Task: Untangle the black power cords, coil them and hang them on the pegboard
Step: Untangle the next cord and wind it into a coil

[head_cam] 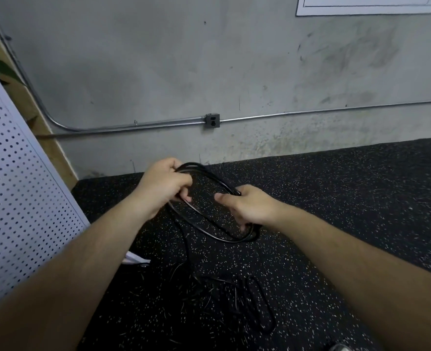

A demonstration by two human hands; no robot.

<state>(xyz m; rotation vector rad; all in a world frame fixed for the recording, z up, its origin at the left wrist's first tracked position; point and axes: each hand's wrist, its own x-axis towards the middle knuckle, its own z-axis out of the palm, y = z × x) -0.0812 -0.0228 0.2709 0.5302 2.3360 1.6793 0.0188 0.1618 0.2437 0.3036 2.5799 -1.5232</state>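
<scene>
The left hand [165,184] and right hand [247,209] each grip the coil [228,240], left side and right. Each new loop should match the rest and lie flat, untwisted.

Pegboard [19,178] stands left; loose cords [255,302], seemingly tangled, clutter floor [348,198].

Workshop or garage, bare concrete wall [158,59] far, metal conduit [310,112] w/ outlet box [212,120], speckled rubber floor [336,198], pegboard [11,178] left

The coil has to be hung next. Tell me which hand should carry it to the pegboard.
Left, probably: the left hand grips the coil, and the pegboard stands to its left.
</scene>
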